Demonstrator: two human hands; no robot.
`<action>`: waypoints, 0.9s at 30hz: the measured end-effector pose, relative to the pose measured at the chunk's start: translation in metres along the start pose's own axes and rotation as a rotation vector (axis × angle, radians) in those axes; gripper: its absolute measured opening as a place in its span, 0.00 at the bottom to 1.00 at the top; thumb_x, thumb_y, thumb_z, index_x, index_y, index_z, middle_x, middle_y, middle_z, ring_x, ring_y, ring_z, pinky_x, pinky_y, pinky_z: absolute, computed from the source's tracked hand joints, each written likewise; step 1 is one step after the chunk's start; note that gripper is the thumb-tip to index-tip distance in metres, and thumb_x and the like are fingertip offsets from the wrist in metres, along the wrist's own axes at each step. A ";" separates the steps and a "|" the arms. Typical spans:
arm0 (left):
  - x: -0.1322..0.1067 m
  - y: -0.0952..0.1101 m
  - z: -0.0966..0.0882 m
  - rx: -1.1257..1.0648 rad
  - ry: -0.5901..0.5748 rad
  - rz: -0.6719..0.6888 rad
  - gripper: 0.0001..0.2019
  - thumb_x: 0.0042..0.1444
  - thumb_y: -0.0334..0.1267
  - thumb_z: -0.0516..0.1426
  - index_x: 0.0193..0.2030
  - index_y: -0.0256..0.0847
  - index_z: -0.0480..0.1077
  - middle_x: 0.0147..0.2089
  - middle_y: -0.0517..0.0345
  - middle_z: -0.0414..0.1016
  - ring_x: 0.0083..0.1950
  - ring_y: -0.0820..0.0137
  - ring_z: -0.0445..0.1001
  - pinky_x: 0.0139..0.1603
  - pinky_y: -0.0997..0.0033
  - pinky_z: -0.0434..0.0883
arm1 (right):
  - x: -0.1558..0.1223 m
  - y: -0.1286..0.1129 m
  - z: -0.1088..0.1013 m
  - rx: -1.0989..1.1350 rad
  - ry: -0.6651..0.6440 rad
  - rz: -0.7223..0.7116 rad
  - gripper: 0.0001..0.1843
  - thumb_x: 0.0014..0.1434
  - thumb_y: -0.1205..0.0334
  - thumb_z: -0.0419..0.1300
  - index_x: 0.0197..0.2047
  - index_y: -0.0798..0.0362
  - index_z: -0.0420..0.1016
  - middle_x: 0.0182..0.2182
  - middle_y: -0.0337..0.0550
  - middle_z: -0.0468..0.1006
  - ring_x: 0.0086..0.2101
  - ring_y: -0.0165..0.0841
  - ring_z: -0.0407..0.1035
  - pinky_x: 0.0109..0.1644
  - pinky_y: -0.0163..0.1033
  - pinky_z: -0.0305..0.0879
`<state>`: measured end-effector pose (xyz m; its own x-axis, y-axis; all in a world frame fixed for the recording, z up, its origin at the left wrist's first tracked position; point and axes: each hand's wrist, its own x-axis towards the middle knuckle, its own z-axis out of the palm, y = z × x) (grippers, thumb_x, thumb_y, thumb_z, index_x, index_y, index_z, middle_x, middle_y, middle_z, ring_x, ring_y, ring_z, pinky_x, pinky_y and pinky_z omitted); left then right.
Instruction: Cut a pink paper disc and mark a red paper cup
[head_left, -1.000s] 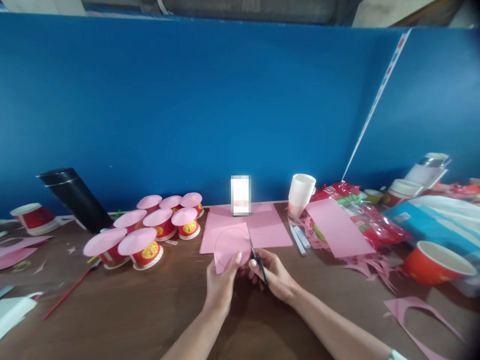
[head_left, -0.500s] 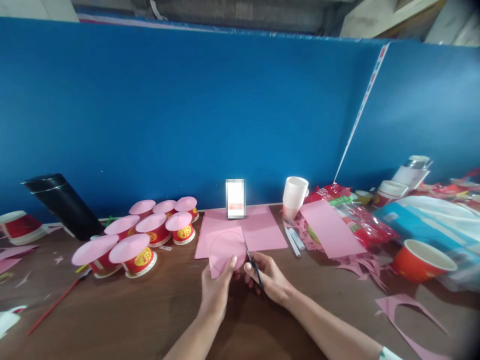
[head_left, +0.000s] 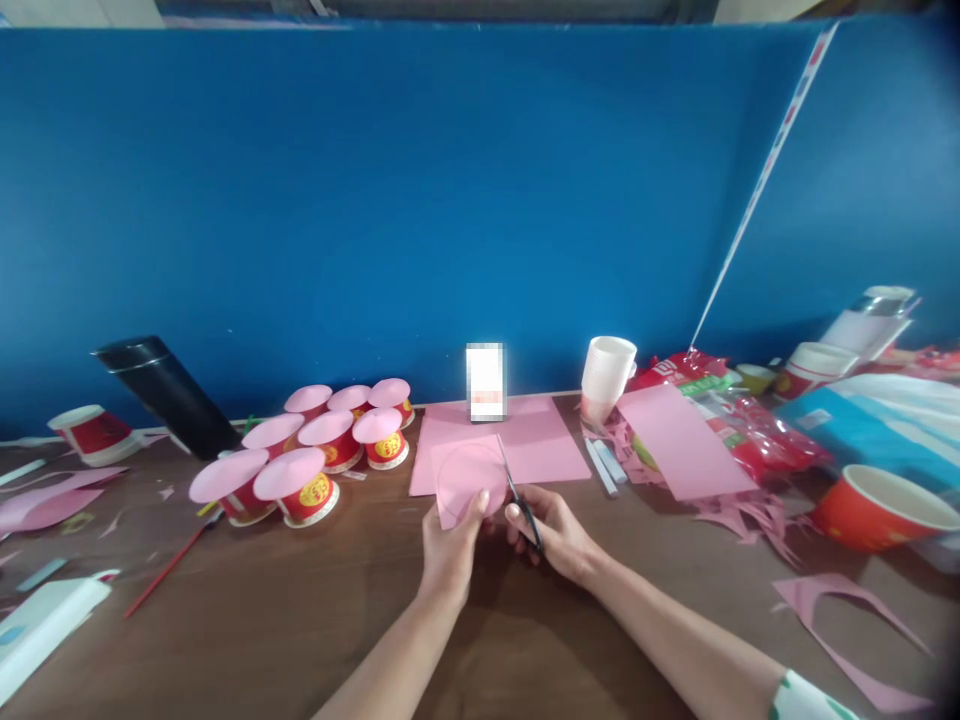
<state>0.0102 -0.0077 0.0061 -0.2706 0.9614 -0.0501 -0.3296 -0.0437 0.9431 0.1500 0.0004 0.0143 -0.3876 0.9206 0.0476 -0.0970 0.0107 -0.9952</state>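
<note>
My left hand (head_left: 450,545) pinches the lower edge of a pink paper piece (head_left: 466,480) with a circle drawn on it, holding it upright above the brown table (head_left: 300,620). My right hand (head_left: 559,535) grips black-handled scissors (head_left: 519,497), whose blades run up along the paper's right edge. Just behind lies a flat pink sheet (head_left: 540,450).
Several upturned red paper cups topped with pink paper cones (head_left: 300,475) stand to the left. A black flask (head_left: 165,395) leans at the back left. A white cup stack (head_left: 606,380), pink scraps (head_left: 742,515), red bags (head_left: 750,430) and a red bowl (head_left: 877,510) crowd the right side.
The view shifted slightly; both hands stay together with the paper and scissors, barely moved.
</note>
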 end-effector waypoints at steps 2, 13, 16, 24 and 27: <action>0.000 0.000 0.000 -0.010 0.008 0.007 0.13 0.41 0.41 0.63 0.30 0.33 0.71 0.22 0.58 0.71 0.22 0.74 0.67 0.24 0.73 0.66 | 0.000 0.000 0.000 0.001 0.004 0.000 0.21 0.50 0.47 0.60 0.40 0.57 0.69 0.19 0.35 0.68 0.17 0.24 0.61 0.14 0.26 0.54; 0.001 -0.001 0.000 -0.024 0.011 0.016 0.12 0.41 0.40 0.63 0.29 0.34 0.70 0.20 0.61 0.69 0.20 0.75 0.65 0.22 0.74 0.64 | 0.000 -0.001 -0.001 0.001 0.000 0.012 0.22 0.50 0.47 0.60 0.41 0.56 0.70 0.19 0.35 0.68 0.17 0.24 0.60 0.14 0.26 0.54; 0.001 0.000 0.000 -0.026 0.023 0.012 0.12 0.40 0.40 0.63 0.28 0.34 0.69 0.19 0.62 0.68 0.20 0.76 0.64 0.21 0.75 0.63 | 0.000 -0.001 -0.001 -0.004 -0.002 0.016 0.22 0.50 0.48 0.60 0.42 0.56 0.70 0.19 0.35 0.68 0.17 0.24 0.60 0.14 0.26 0.53; 0.002 0.004 0.001 -0.038 0.033 -0.012 0.12 0.40 0.40 0.64 0.28 0.34 0.69 0.20 0.62 0.69 0.20 0.76 0.65 0.21 0.75 0.63 | 0.000 -0.001 -0.001 -0.004 -0.016 0.014 0.22 0.51 0.49 0.59 0.43 0.56 0.70 0.19 0.35 0.68 0.17 0.24 0.61 0.14 0.26 0.54; 0.003 0.004 0.000 -0.036 0.048 -0.012 0.13 0.39 0.41 0.64 0.29 0.33 0.69 0.20 0.61 0.68 0.20 0.76 0.65 0.21 0.75 0.63 | 0.000 -0.002 -0.002 -0.019 -0.016 0.017 0.22 0.51 0.48 0.59 0.43 0.56 0.70 0.19 0.35 0.68 0.17 0.24 0.61 0.14 0.26 0.54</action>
<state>0.0085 -0.0053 0.0094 -0.3091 0.9479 -0.0779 -0.3654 -0.0427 0.9299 0.1516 0.0012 0.0160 -0.4040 0.9142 0.0316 -0.0729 0.0023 -0.9973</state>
